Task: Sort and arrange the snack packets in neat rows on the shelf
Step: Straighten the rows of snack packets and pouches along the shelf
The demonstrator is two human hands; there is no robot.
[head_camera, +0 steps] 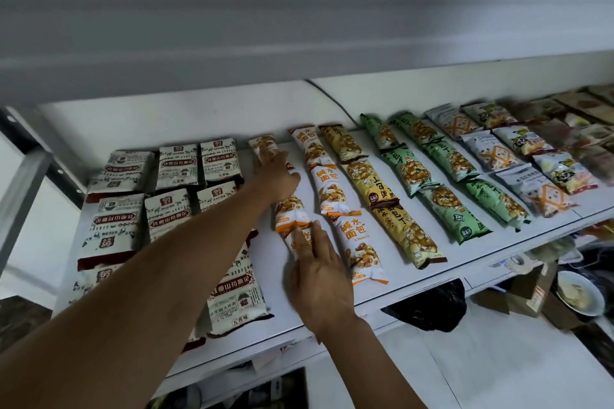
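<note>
Now, with left grip [277, 176] and right grip [319, 272] both open, fingers flat on the orange packets [292, 207] on the shelf [471, 249], slide them gently straight, parallel to the neighbouring row [327, 183].

Dim, flat indoor light with a cool grey cast; source not visible. The wall [299, 10] above was smeared in streaks by motion blur, no detail. Print on the orange packets [327, 189] in the middle stayed fairly sharp and readable. The far-right packets [571, 116] went soft and murky. Wide-angle bending curved the shelf [432, 276] edge and stretched the corners. Faint sheen on the foil, no hard glare. Shadows were soft; the black bag [428, 309] below sat in deep shade.
</note>
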